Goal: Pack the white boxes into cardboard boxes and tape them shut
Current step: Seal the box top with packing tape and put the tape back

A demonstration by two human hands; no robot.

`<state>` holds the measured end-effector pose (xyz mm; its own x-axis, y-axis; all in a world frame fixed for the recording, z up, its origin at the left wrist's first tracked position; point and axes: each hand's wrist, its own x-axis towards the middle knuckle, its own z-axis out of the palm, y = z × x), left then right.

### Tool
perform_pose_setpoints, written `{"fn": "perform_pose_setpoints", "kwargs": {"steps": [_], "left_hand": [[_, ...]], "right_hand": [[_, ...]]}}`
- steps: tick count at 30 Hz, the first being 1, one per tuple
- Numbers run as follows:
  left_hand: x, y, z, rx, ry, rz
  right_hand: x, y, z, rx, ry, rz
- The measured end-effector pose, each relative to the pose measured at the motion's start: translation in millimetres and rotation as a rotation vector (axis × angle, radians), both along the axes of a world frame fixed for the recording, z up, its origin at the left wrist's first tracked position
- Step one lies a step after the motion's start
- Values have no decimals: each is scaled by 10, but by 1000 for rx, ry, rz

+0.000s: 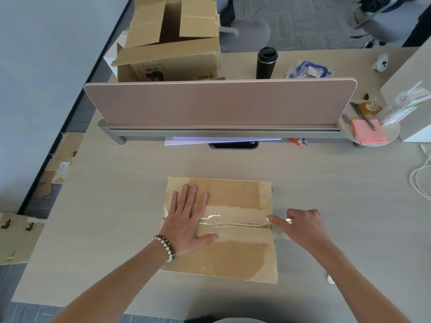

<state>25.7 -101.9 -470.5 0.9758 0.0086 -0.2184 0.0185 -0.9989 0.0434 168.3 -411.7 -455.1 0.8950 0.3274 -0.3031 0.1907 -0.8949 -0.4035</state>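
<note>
To be sticking the clear tape [233, 221] down well, the left hand [186, 220] is lying flat and open on the cardboard box [233, 257] near the bench's [116, 229] front edge, while the right hand [303, 226] is maybe pinching the tape's end over the box's right edge.

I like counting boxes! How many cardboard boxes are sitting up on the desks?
2. A closed cardboard box under both hands near you, and an open cardboard box behind the divider, far left. More may be hidden.
</note>
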Motion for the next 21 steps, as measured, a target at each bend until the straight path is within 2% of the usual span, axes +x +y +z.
{"fn": "perform_pose_setpoints", "kwargs": {"steps": [4, 11, 16, 21], "left_hand": [[29, -109, -21, 16, 44, 5], [309, -810, -6, -12, 61, 47], [501, -1240, 32, -69, 59, -92], [545, -1354, -14, -58, 44, -98]], "right_hand": [[19, 0, -15, 21, 49, 31], [70, 0, 1, 18, 108, 35], [84, -39, -8, 45, 155, 6], [156, -141, -9, 120, 248, 29]]}}
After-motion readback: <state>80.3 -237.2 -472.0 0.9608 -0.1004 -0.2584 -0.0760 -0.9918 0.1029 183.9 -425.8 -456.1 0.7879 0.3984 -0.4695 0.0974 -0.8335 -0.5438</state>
